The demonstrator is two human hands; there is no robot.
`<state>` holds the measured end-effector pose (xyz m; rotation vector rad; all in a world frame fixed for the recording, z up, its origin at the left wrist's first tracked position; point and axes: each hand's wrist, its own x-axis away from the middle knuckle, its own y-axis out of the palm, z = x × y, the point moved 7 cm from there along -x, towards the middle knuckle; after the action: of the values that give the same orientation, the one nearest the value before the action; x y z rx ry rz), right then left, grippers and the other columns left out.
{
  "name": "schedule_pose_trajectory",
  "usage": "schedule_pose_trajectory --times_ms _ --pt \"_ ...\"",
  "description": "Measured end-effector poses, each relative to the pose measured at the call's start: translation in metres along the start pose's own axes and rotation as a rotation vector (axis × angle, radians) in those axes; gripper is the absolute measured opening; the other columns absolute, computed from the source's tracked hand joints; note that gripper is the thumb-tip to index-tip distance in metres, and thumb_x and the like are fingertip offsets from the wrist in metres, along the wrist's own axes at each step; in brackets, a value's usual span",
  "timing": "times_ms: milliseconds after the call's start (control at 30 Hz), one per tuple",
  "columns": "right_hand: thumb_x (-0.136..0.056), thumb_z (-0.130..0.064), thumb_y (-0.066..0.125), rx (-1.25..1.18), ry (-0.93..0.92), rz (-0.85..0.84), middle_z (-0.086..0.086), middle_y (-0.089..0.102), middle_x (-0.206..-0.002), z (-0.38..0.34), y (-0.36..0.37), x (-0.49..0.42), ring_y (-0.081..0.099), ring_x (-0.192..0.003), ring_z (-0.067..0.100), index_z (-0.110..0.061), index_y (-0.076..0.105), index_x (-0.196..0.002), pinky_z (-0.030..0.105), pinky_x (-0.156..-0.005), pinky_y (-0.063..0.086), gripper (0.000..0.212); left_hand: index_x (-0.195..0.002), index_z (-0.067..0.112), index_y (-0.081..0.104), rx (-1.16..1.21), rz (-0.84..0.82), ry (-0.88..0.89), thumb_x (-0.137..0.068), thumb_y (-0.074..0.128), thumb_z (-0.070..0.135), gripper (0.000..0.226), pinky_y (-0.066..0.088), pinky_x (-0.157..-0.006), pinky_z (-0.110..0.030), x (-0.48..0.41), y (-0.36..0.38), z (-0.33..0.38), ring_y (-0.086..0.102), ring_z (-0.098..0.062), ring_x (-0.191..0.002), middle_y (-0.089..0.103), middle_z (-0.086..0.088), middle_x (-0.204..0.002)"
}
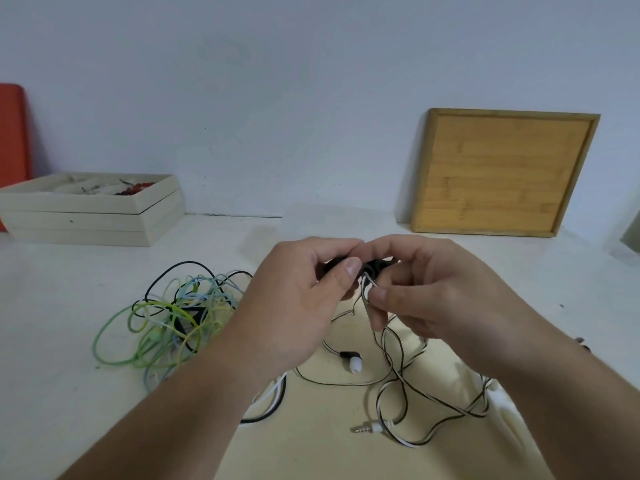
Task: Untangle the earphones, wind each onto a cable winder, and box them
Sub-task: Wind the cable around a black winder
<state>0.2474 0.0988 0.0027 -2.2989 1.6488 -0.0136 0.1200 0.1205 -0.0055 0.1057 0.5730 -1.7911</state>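
My left hand pinches a small black cable winder held above the table. My right hand pinches the black-and-white earphone cable right below the winder. That cable hangs down and loops loosely over the table, with one black-and-white earbud and the jack plug lying flat. A tangled heap of green, light blue and black earphone cables lies to the left of my left forearm. Most of the winder is hidden by my fingers.
A stack of shallow beige boxes with small items in the top one stands at the back left against the wall. A wooden tray leans on the wall at the back right. A red panel shows at the far left edge.
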Motion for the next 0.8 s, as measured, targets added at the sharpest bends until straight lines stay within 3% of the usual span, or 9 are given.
schedule_pose_trajectory --times_ms 133,233,333,533,733,800 --pt "-0.083 -0.008 0.070 0.018 -0.016 0.074 0.012 0.068 -0.063 -0.001 -0.002 -0.001 0.035 -0.041 0.011 -0.018 0.067 -0.106 0.016 -0.041 0.030 0.024 -0.106 0.045 0.071 0.008 0.009 0.009 -0.090 0.055 0.033 0.027 0.055 -0.093 -0.052 0.000 0.000 0.001 0.073 -0.027 -0.091 0.077 -0.004 -0.091" --pt "-0.087 0.002 0.066 0.011 -0.017 0.210 0.012 0.068 -0.063 -0.001 -0.012 0.000 0.033 -0.041 0.012 -0.019 0.065 -0.108 0.019 -0.040 0.028 0.029 -0.097 0.040 0.075 0.027 0.078 -0.030 -0.095 0.065 0.022 0.019 0.058 -0.089 -0.041 -0.001 -0.005 -0.006 0.074 -0.015 -0.084 0.078 0.003 -0.088" --pt "-0.087 0.000 0.065 0.016 0.031 0.296 0.010 0.069 -0.064 0.002 -0.019 0.001 0.030 -0.043 0.015 -0.023 0.064 -0.110 0.023 -0.042 0.024 0.032 -0.099 0.034 0.073 0.036 0.101 -0.073 -0.094 0.066 0.016 0.020 0.057 -0.086 -0.029 -0.001 -0.006 -0.009 0.074 -0.007 -0.082 0.078 0.008 -0.087" --pt "-0.089 0.000 0.063 -0.028 0.060 0.254 0.014 0.068 -0.062 0.003 -0.009 0.000 0.028 -0.042 0.019 -0.020 0.062 -0.112 0.028 -0.045 0.020 0.030 -0.109 0.023 0.077 0.028 0.139 -0.079 -0.092 0.069 0.018 0.019 0.056 -0.087 -0.026 0.003 -0.005 -0.008 0.072 -0.001 -0.088 0.078 0.011 -0.089" --pt "-0.088 -0.006 0.067 0.199 0.051 0.216 0.007 0.073 -0.065 -0.002 -0.002 0.001 0.036 -0.043 0.017 -0.031 0.057 -0.119 0.021 -0.043 0.033 0.041 -0.099 0.028 0.078 0.125 0.204 -0.102 -0.090 0.070 0.020 0.015 0.050 -0.075 -0.007 0.006 -0.005 -0.008 0.070 0.005 -0.088 0.077 0.016 -0.088" --pt "-0.087 -0.008 0.069 0.336 0.040 0.248 -0.001 0.074 -0.064 -0.004 -0.002 0.002 0.042 -0.041 0.011 -0.034 0.054 -0.122 0.013 -0.045 0.034 0.046 -0.099 0.028 0.078 0.139 0.221 -0.126 -0.090 0.071 0.023 0.013 0.049 -0.073 -0.005 0.006 -0.005 -0.010 0.070 0.005 -0.088 0.077 0.016 -0.089"
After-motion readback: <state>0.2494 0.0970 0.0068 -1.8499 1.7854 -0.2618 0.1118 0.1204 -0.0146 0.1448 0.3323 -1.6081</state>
